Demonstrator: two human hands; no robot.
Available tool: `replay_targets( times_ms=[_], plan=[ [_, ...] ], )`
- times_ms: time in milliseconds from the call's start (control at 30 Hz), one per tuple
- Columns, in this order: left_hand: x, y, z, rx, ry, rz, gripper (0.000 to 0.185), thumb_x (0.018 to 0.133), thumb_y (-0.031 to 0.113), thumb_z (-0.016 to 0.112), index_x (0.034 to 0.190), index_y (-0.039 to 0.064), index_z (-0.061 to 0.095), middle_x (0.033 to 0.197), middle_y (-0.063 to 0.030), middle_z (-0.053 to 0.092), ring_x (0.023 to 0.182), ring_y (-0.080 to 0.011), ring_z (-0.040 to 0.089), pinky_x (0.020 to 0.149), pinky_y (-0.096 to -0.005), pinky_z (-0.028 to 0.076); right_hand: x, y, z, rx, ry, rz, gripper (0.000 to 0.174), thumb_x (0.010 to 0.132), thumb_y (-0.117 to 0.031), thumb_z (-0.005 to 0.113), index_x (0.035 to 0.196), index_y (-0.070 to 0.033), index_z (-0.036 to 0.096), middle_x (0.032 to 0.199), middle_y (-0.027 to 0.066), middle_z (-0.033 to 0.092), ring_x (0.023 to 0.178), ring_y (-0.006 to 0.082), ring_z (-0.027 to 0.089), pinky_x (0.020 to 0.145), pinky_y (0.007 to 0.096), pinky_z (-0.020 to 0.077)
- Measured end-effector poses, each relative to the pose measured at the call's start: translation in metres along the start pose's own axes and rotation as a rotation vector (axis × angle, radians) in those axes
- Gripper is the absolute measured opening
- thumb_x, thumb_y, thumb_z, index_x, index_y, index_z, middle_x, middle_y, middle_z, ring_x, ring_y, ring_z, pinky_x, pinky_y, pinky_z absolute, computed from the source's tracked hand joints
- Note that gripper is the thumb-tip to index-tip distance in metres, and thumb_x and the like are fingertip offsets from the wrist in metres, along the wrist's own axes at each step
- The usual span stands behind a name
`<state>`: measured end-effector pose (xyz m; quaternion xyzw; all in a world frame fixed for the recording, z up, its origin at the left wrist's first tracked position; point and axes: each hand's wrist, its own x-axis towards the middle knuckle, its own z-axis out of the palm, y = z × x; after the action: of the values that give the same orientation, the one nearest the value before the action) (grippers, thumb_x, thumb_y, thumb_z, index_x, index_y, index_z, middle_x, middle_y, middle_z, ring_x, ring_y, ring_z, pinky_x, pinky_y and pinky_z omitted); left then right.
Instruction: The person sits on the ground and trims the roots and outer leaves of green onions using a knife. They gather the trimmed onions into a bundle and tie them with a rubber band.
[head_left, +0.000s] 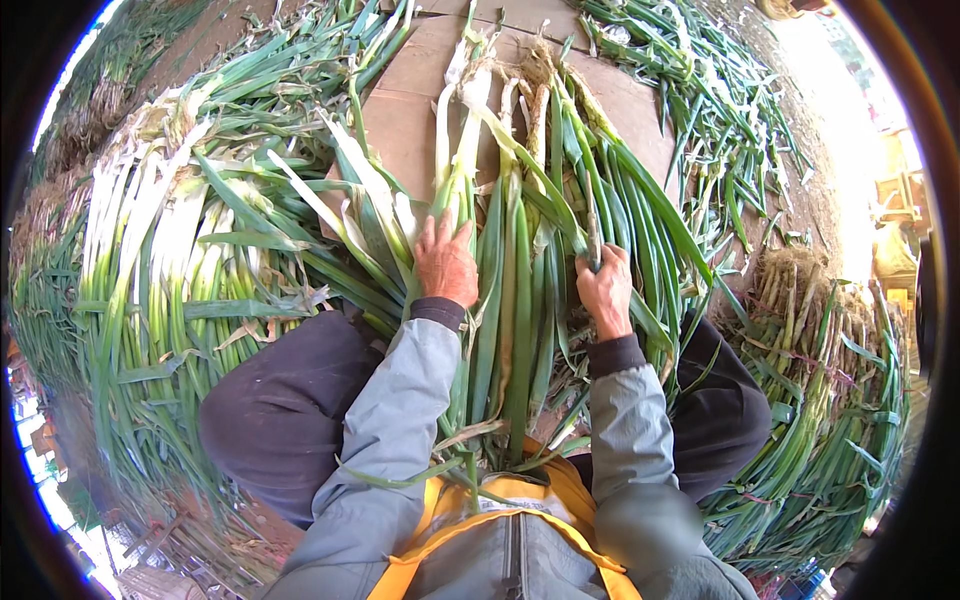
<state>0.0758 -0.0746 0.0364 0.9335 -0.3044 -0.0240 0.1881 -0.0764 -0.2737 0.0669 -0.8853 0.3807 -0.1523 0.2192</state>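
Observation:
Large green onions (scallions) lie across my lap, white ends pointing away from me. My left hand, back up, has its fingers over a peeled green onion with a whitish stalk. Farther right, my right hand grips a narrow, brownish knife-like tool, pointing away from me; its exact kind is unclear. Under and beside that hand are unpeeled green onions with brown, rooty ends. Several loose peeled stalks lie slanted just left of my left hand.
A large pile of peeled green onions lies to the left. Tied bundles of unpeeled ones stand at the right. Stripped leaves cover the ground at upper right. Flattened cardboard is spread ahead. My bent knees flank the work.

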Motion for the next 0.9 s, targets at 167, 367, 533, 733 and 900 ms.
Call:
replay_targets(
  times_ms=[167, 367, 533, 733, 900],
  plan=[
    [-0.012, 0.019, 0.011, 0.068, -0.053, 0.193, 0.054, 0.089, 0.009, 0.056, 0.142, 0.018, 0.056, 0.157, -0.0159, 0.041, 0.148, -0.0388, 0.03, 0.122, -0.0563, 0.017, -0.025, -0.069, -0.029, 0.154, -0.153, -0.092, 0.02, 0.088, -0.016, 0.069, 0.094, 0.002, 0.063, 0.101, 0.0284, 0.064, 0.084, 0.0425, 0.067, 0.073, 0.0469, 0.0544],
    [-0.017, 0.022, 0.017, 0.111, -0.154, 0.26, 0.055, 0.09, 0.016, 0.059, 0.145, 0.018, 0.051, 0.148, -0.0118, 0.051, 0.149, -0.0395, 0.027, 0.121, -0.0567, 0.015, -0.012, -0.055, 0.036, 0.08, -0.388, -0.011, 0.035, 0.085, -0.028, 0.071, 0.089, 0.006, 0.067, 0.083, 0.0318, 0.068, 0.083, 0.0471, 0.069, 0.077, 0.0509, 0.0557],
    [-0.016, 0.023, 0.019, 0.117, -0.153, 0.254, 0.057, 0.089, 0.02, 0.06, 0.145, 0.02, 0.051, 0.148, -0.014, 0.051, 0.15, -0.0403, 0.025, 0.122, -0.0556, 0.014, 0.01, -0.062, 0.05, -0.012, -0.435, 0.046, 0.04, 0.086, -0.032, 0.069, 0.09, 0.008, 0.07, 0.087, 0.0332, 0.068, 0.086, 0.0474, 0.069, 0.08, 0.0506, 0.0559],
    [-0.016, 0.023, 0.022, 0.091, -0.134, 0.238, 0.058, 0.089, 0.023, 0.061, 0.146, 0.02, 0.052, 0.147, -0.0174, 0.049, 0.15, -0.0408, 0.023, 0.122, -0.0553, 0.013, 0.055, -0.064, 0.069, -0.088, -0.44, 0.08, 0.044, 0.085, -0.035, 0.071, 0.09, 0.009, 0.072, 0.091, 0.034, 0.069, 0.091, 0.0469, 0.069, 0.084, 0.0502, 0.0553],
    [-0.016, 0.023, 0.02, 0.019, -0.141, 0.217, 0.059, 0.088, 0.02, 0.061, 0.147, 0.02, 0.052, 0.148, -0.0191, 0.047, 0.15, -0.0407, 0.022, 0.122, -0.0547, 0.013, 0.088, -0.073, 0.073, -0.175, -0.479, 0.112, 0.038, 0.085, -0.033, 0.068, 0.092, 0.005, 0.074, 0.094, 0.0303, 0.071, 0.094, 0.0442, 0.07, 0.085, 0.0481, 0.0569]
  ],
)
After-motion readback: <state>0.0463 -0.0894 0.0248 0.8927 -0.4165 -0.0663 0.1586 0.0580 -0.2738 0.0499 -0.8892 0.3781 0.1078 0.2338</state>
